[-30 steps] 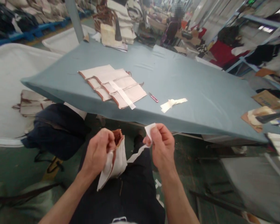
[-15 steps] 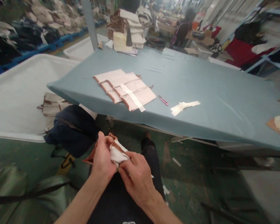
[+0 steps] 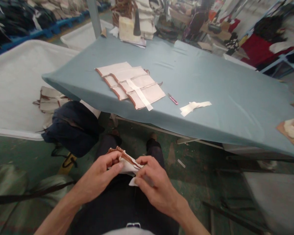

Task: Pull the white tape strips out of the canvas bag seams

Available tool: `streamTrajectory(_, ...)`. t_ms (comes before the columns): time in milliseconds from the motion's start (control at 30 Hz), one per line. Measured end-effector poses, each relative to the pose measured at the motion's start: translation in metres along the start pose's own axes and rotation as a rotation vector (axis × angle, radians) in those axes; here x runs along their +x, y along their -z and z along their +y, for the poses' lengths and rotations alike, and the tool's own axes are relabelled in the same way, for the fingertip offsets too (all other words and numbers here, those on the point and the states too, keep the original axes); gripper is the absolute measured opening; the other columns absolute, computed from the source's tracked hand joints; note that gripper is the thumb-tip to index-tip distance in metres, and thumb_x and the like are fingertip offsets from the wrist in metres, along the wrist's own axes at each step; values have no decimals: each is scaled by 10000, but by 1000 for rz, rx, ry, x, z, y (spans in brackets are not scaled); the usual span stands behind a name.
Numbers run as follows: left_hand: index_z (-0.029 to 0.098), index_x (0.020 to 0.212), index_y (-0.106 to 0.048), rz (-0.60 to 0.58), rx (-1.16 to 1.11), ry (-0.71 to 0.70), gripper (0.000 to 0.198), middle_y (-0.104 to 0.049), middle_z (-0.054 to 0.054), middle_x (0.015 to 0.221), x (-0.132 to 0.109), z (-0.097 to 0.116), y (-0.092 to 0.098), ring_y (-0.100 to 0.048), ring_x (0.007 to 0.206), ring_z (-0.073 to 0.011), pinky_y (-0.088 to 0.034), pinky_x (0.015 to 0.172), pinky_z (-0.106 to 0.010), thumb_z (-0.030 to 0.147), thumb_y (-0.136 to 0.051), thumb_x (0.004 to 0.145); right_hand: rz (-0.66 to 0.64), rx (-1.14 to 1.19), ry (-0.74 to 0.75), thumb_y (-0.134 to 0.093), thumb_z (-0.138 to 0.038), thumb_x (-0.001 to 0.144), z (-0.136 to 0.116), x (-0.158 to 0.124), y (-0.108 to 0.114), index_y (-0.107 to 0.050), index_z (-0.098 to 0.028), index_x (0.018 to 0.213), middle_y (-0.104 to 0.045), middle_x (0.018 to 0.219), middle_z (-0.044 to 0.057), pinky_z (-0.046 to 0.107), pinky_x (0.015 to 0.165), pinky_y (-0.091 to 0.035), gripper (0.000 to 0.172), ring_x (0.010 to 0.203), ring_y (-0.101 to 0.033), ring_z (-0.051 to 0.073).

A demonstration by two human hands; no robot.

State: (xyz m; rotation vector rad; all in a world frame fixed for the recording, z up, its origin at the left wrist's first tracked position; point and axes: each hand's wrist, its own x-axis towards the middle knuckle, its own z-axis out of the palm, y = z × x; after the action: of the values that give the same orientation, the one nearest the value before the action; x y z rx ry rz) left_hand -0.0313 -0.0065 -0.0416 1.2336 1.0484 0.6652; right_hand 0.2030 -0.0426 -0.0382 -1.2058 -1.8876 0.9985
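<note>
Above my lap, my left hand (image 3: 104,169) is closed on a small piece of white fabric with brown edging (image 3: 128,164). My right hand (image 3: 153,176) pinches the other end of the same piece. A small white flap (image 3: 132,181) pokes out below the right fingers; I cannot tell whether it belongs to the fabric. On the blue-covered table (image 3: 210,81) ahead lie overlapping cream fabric panels with brown edges (image 3: 147,85). A white strip (image 3: 139,94) rests across them. Beside the panels are pink thread snips (image 3: 172,99) and crossed white strips (image 3: 194,107).
Left of the table stands a large white bin (image 3: 22,85). A dark blue bag (image 3: 71,127) and a beige bag (image 3: 52,99) are next to it. Stacked fabric (image 3: 144,19) sits at the table's far end. A person (image 3: 196,23) is in the background.
My left hand has turned and shifted left and my right hand slightly right, drawing the fabric straighter between them. A white flap now shows under my right fingers. The view has tilted down.
</note>
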Motion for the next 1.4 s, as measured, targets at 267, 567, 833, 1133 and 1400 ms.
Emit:
streamTrajectory(267,185,900,-850,145,-54,-122,234,-755,-48,754,11,30,-21,-633,655,-185,-499,608,-228,361,-697,914,140,448,-411,-710,-524,977,-44,29,5,-653,-179,794,-545,653,-41,221,510,-309,395,559,-404,88)
streamTrajectory(567,188,833,-850,111,-187,-143,177,-785,-65,774,21,35,-19,-662,649,-205,-515,601,-250,318,-730,836,318,38,-281,-691,-389,983,-52,42,3,-716,-197,823,-648,642,-36,236,517,-340,252,523,-496,92)
streamTrajectory(833,180,841,-855,123,-234,-107,219,-764,-54,731,23,36,-17,-598,588,-174,-450,532,-223,370,-754,799,307,41,-294,-684,-400,978,-52,51,2,-688,-208,810,-650,646,-40,235,525,-371,255,523,-507,98)
streamTrajectory(1133,173,792,-826,150,-216,-98,218,-710,-39,691,24,30,-13,-544,578,-163,-430,517,-221,376,-748,783,377,-258,-171,-670,-346,1001,-48,53,-8,-701,-217,835,-693,666,-22,243,575,-380,212,536,-554,109)
streamTrajectory(1400,160,850,-779,86,-143,-143,220,-672,-10,731,26,26,-9,-536,618,-147,-435,551,-221,366,-703,843,421,-276,-214,-670,-374,976,-46,56,-14,-669,-215,807,-678,634,-39,232,527,-353,233,489,-547,105)
